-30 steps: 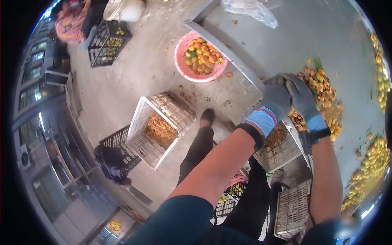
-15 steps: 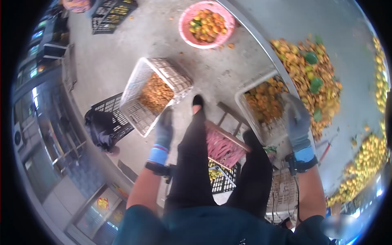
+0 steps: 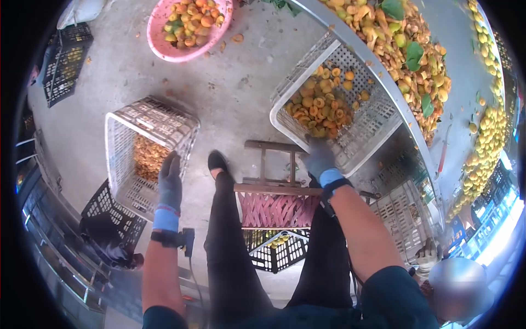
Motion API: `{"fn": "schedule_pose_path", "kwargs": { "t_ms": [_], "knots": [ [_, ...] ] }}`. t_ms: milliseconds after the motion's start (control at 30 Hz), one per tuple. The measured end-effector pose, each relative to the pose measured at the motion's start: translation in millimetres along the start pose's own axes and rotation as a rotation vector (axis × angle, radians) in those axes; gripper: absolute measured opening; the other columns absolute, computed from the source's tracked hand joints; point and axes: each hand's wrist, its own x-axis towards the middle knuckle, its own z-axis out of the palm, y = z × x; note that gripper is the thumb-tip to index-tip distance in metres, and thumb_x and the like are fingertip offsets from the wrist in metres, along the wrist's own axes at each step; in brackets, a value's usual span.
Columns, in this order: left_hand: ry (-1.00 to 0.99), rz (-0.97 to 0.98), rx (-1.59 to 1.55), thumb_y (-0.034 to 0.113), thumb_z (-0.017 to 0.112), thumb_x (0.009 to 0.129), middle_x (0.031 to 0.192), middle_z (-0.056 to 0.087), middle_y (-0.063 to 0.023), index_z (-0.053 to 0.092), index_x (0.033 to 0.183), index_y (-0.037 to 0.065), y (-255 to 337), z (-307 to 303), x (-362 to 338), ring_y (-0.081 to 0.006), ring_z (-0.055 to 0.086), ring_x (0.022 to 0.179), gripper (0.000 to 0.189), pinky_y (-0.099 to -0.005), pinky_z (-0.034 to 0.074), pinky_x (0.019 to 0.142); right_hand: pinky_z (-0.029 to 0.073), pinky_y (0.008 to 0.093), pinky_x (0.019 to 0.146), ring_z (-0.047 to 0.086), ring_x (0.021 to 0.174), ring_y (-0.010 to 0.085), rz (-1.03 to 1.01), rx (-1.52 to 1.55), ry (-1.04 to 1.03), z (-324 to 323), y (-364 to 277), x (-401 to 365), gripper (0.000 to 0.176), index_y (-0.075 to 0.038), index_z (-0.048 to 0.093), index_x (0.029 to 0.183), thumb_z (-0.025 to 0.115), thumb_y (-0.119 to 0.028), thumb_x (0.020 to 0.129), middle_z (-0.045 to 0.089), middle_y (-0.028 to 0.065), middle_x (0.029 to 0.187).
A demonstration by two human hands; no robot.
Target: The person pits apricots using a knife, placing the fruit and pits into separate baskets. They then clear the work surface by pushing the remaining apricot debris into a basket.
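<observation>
My left hand [image 3: 170, 186], in a grey-blue glove, has its fingers stretched out beside the near side of a white plastic crate [image 3: 112, 148]. Inside that crate lies a heap of small brown pieces [image 3: 147, 158], perhaps fruit pits. My right hand [image 3: 320, 156], gloved the same way, is at the near rim of a second white crate [image 3: 298, 134], its fingers bent over the edge and partly hidden. Orange, apricot-like fruit pieces [image 3: 323, 104] cover part of this crate's floor. Between my legs is a wooden folding stool [image 3: 279, 211] with pink webbing.
The metal table [image 3: 466, 55] at the right bears brownish fruit pieces [image 3: 408, 49] with leaves, whole yellow fruit [image 3: 482, 148] and a red-handled tool [image 3: 442, 156]. A pink basin [image 3: 159, 46] of fruit stands ahead. Black crates [image 3: 68, 63] are at the left. Another person's gloved hand [image 3: 427, 256] shows lower right.
My view has turned to the right. The right-hand crate now stands farther out from the table edge, and my right hand has moved from its table side to its near rim.
</observation>
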Motion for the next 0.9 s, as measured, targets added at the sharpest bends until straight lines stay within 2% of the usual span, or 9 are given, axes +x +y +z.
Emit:
{"fn": "schedule_pose_path", "kwargs": {
  "t_ms": [167,333,533,567,600,633,667,700,900],
  "knots": [
    [0.083,0.040,0.063,0.016,0.052,0.097,0.124,0.058,-0.0114,0.053,0.128,-0.004,-65.3,-37.8,1.4,-0.0189,0.053,0.115,0.037,-0.0289,0.039,0.101,0.050,0.0441,0.083,0.063,0.098,0.0315,-0.011,-0.027,0.032,-6.7,11.6,1.8,0.028,-0.014,0.064,0.105,0.058,-0.013,0.078,0.067,0.0116,0.096],
    [0.078,0.130,0.168,0.021,0.051,0.097,0.118,0.060,-0.0106,0.054,0.130,0.000,-176.9,-138.2,100.5,-0.0213,0.054,0.106,0.039,-0.0316,0.041,0.096,0.051,0.0437,0.080,0.064,0.092,0.0351,0.026,-0.083,0.238,-11.0,116.2,-16.1,0.032,-0.017,0.065,0.108,0.053,-0.009,0.080,0.067,0.0132,0.098],
    [0.000,-0.144,-0.115,0.011,0.046,0.094,0.113,0.058,-0.0048,0.047,0.138,0.017,-133.1,-135.3,202.5,-0.0159,0.056,0.098,0.045,-0.0324,0.046,0.075,0.052,0.0407,0.080,0.064,0.092,0.0347,0.150,-0.076,0.326,-31.2,217.8,-34.6,0.030,-0.016,0.068,0.106,0.056,-0.008,0.080,0.068,0.0138,0.100],
    [-0.394,0.187,0.272,0.008,0.049,0.090,0.114,0.057,-0.0049,0.055,0.127,0.015,-166.9,-164.5,234.7,-0.0192,0.057,0.097,0.038,-0.0348,0.047,0.073,0.051,0.0375,0.084,0.065,0.094,0.0316,0.261,-0.033,0.239,-34.9,220.4,-38.7,0.031,-0.015,0.068,0.107,0.063,-0.012,0.077,0.068,0.0113,0.102],
    [-0.338,0.515,0.990,0.006,0.049,0.088,0.112,0.058,-0.0075,0.056,0.121,0.010,-174.9,-170.7,255.5,-0.0216,0.057,0.100,0.034,-0.0359,0.047,0.077,0.051,0.0343,0.089,0.065,0.096,0.0285,0.374,0.014,0.150,-34.8,226.9,-44.5,0.035,-0.014,0.067,0.108,0.070,-0.015,0.073,0.068,0.0087,0.103],
    [-0.232,0.856,1.699,0.005,0.049,0.087,0.111,0.060,-0.0101,0.056,0.116,0.006,-177.7,-167.8,270.1,-0.0239,0.058,0.103,0.030,-0.0369,0.047,0.081,0.051,0.0333,0.089,0.065,0.097,0.0271,0.192,-0.175,0.235,-11.6,258.5,-51.4,0.034,-0.012,0.068,0.106,0.067,-0.007,0.072,0.069,0.0086,0.102],
    [-0.031,0.475,1.269,0.007,0.048,0.087,0.109,0.062,-0.0123,0.059,0.109,0.003,-181.8,-160.2,268.4,-0.0252,0.058,0.104,0.025,-0.0364,0.045,0.086,0.051,0.0333,0.089,0.065,0.097,0.0271,0.210,-0.186,0.236,1.2,274.3,-58.4,0.034,-0.012,0.068,0.106,0.067,-0.007,0.072,0.069,0.0086,0.102],
    [-0.055,0.480,1.264,0.007,0.048,0.087,0.109,0.062,-0.0123,0.059,0.109,0.003,-200.5,-171.8,229.0,-0.0252,0.058,0.104,0.025,-0.0364,0.045,0.086,0.051,0.0335,0.089,0.065,0.098,0.0266,0.150,-0.212,0.269,12.8,286.2,-69.8,0.035,-0.011,0.068,0.105,0.065,-0.005,0.071,0.069,0.0090,0.102],
    [-0.212,0.429,2.106,0.016,0.046,0.090,0.119,0.059,-0.0164,0.056,0.120,0.000,-142.3,-143.2,209.3,-0.0274,0.056,0.112,0.036,-0.0392,0.040,0.099,0.050,0.0382,0.089,0.062,0.098,0.0314,0.278,-0.128,0.202,51.0,294.0,-118.2,0.050,-0.008,0.066,0.107,0.084,-0.017,0.062,0.066,0.0115,0.107]
  ]
}}
